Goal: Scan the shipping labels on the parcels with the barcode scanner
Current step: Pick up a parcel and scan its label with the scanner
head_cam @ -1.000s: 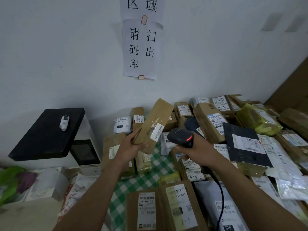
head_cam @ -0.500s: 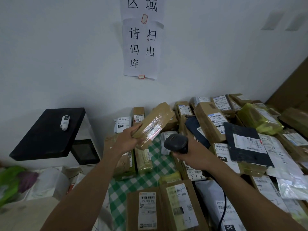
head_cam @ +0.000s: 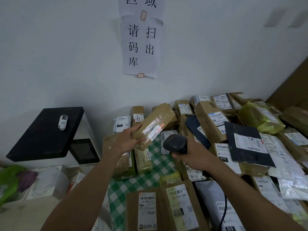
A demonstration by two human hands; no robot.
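The left hand (head_cam: 127, 142) grips a taped brown parcel (head_cam: 160, 117), held up just beside the right hand (head_cam: 195, 155), which grips the barcode scanner (head_cam: 175, 143). The red beam (head_cam: 162, 125) falls on the parcel's shipping label (head_cam: 152, 130). Judged mid-task: heaped parcels (head_cam: 210, 124) surround both hands, scan status indeterminable.

The tablecloth (head_cam: 126, 187) is green-and-white checked, the held parcel (head_cam: 160, 117) brown, the scanner (head_cam: 175, 143) black, the mailer (head_cam: 250, 158) navy, the bag (head_cam: 256, 117) yellow-green.
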